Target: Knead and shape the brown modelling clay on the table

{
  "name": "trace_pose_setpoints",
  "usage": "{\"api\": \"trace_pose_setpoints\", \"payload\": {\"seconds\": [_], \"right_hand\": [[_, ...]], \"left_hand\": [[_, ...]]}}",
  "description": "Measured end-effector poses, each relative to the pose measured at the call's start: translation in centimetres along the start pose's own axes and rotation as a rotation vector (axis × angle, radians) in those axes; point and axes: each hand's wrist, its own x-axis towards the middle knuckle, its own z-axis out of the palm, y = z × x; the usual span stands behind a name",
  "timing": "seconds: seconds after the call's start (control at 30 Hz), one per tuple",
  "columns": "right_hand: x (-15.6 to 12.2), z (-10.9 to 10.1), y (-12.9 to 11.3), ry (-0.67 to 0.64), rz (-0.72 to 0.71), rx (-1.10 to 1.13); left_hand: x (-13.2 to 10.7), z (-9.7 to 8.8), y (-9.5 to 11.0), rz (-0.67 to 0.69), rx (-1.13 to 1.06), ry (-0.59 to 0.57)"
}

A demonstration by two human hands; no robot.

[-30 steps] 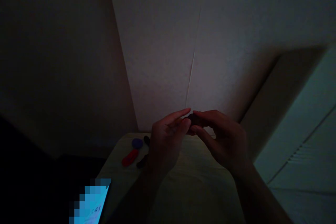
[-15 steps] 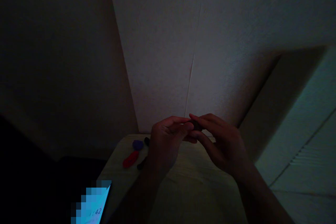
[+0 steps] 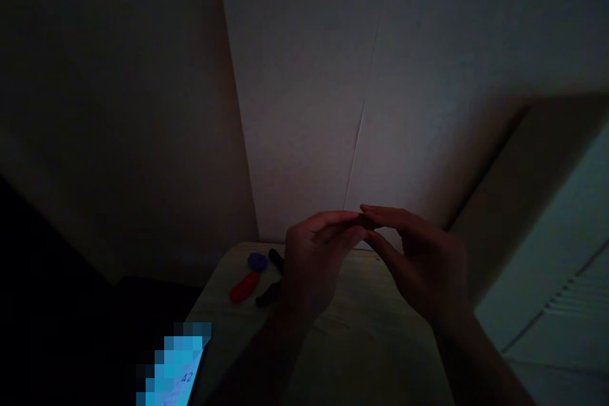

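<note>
Above the wooden table top, my left hand (image 3: 316, 260) and my right hand (image 3: 423, 260) meet at their fingertips. Both are closed on a small dark lump (image 3: 366, 222), which looks like modelling clay and is mostly covered by the fingers. To the left of my left hand lie a blue lump (image 3: 257, 262), a long red piece (image 3: 244, 288) and two dark pieces, one at the back (image 3: 276, 260) and one nearer (image 3: 268, 294). My left hand and wrist partly hide the dark pieces.
A lit phone-like screen (image 3: 178, 371) is at the table's (image 3: 366, 342) front left edge. A pale wall (image 3: 304, 108) rises right behind the table. On the right is a light cabinet-like panel (image 3: 566, 279). The room is dim.
The view has shifted slightly, so everything but the hands' grip sits a little differently. My right fingers have straightened somewhat over the dark lump, and less of it shows.
</note>
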Motion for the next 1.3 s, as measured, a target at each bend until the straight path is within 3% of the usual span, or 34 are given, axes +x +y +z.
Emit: {"api": "trace_pose_setpoints", "payload": {"seconds": [0.3, 0.67, 1.0, 1.3], "right_hand": [[0.2, 0.0, -1.1, -0.041, 0.026, 0.014], [0.4, -0.2, -1.1, -0.058, 0.031, -0.008], [0.8, 0.2, -1.1, -0.074, 0.166, 0.215], [0.5, 0.9, -1.0, 0.122, 0.221, 0.118]], "left_hand": [[-0.1, -0.2, 0.4, 0.090, 0.076, 0.087], [0.0, -0.1, 0.5, 0.053, 0.059, 0.100], [0.0, -0.2, 0.2, -0.003, 0.019, 0.072], [0.0, 0.2, -0.4, -0.003, -0.002, 0.055]]}}
